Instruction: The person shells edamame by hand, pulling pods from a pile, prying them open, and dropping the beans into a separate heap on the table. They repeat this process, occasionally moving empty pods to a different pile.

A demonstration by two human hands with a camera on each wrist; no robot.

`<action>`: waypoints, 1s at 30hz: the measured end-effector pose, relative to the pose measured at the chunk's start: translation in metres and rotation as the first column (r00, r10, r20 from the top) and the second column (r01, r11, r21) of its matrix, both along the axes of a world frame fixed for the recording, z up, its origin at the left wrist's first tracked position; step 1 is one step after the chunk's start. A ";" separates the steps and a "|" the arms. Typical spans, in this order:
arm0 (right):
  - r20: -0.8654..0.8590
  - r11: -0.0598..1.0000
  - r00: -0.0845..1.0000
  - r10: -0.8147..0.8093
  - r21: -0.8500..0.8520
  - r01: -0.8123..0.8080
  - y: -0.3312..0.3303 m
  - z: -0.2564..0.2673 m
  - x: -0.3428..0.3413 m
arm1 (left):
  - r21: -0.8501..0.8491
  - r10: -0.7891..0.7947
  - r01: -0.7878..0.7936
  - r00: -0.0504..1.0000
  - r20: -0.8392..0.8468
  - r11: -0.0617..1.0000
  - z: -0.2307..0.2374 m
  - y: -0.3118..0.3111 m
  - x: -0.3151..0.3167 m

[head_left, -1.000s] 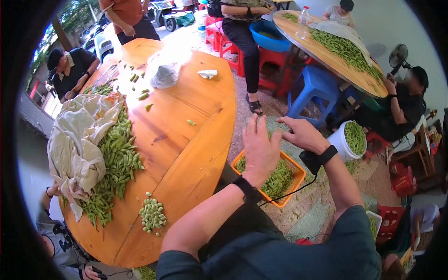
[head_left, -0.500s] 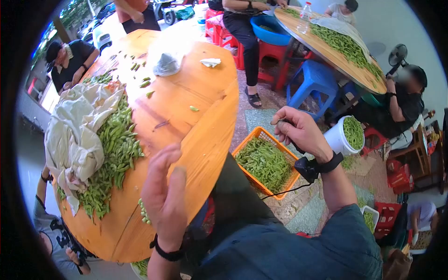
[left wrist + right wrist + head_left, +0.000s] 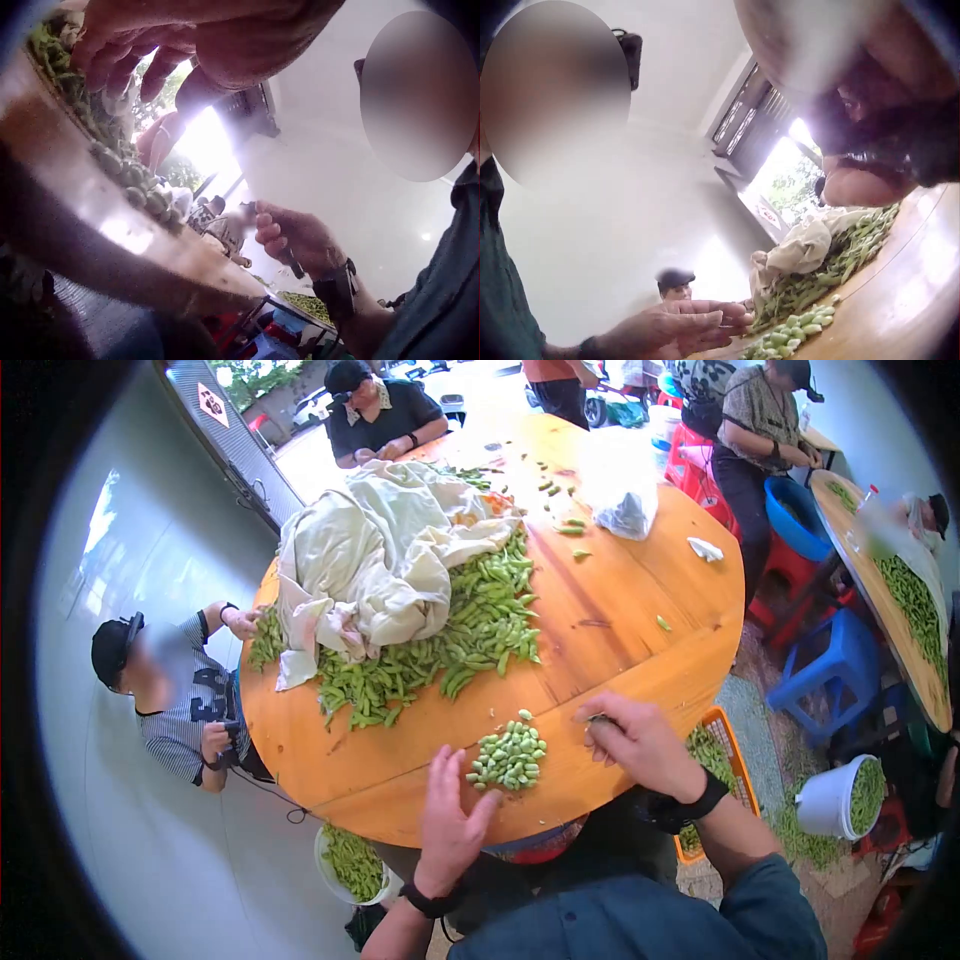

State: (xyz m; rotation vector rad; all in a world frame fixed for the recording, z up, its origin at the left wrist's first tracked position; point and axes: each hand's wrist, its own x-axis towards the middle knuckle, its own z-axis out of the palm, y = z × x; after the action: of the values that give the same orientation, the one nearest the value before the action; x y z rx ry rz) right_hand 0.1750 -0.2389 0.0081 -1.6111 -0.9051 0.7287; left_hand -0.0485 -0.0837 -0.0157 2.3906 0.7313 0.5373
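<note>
Both my hands are over the near edge of the round wooden table (image 3: 650, 610). My left hand (image 3: 452, 828) is beside a small heap of shelled green beans (image 3: 508, 756), fingers fairly straight and holding nothing. On the heap's other side my right hand (image 3: 648, 748) has its fingers curled round a small dark object (image 3: 602, 720); its kind is largely hidden by the fingers. Farther in lies a big pile of green bean pods (image 3: 470, 650), partly under a crumpled cream cloth (image 3: 380, 560). In the right wrist view the left hand (image 3: 679, 328) hangs near the shelled beans (image 3: 791, 336).
Below the table on the right is an orange basket (image 3: 738, 765) of pods, with a white bucket (image 3: 820, 805) beyond it. Another white bucket (image 3: 375, 890) stands at lower left. A plastic bag (image 3: 628, 510) lies at the back. People sit at the far and left sides.
My view has swung left from the basket to the table. My left hand has moved from above the basket to the shelled beans, and the right has followed over the table edge.
</note>
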 end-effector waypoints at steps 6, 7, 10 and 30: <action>0.469 0.996 0.880 -0.070 -0.018 0.089 0.045 -0.025 -0.001 | 0.021 -0.160 0.162 0.985 -0.058 0.987 -0.006 0.008 0.022; 0.535 0.997 0.841 -0.081 0.028 0.078 0.052 -0.034 -0.002 | 0.024 -0.217 0.219 0.974 -0.063 0.975 -0.005 0.008 0.025; 0.664 0.999 0.747 -0.041 0.022 0.035 0.063 -0.030 -0.008 | 0.077 -0.308 0.310 0.951 -0.030 0.948 -0.007 0.012 0.034; 0.436 0.998 0.900 -0.018 0.062 -0.010 0.034 -0.027 -0.016 | 0.261 0.077 -0.014 0.969 -0.233 0.965 0.000 0.111 0.087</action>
State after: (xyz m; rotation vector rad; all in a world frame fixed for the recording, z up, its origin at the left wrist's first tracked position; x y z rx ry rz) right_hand 0.1593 -0.2052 -0.0193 -1.7522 -1.2325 0.3291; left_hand 0.0381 0.0268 -0.0156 2.7216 0.8694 0.3827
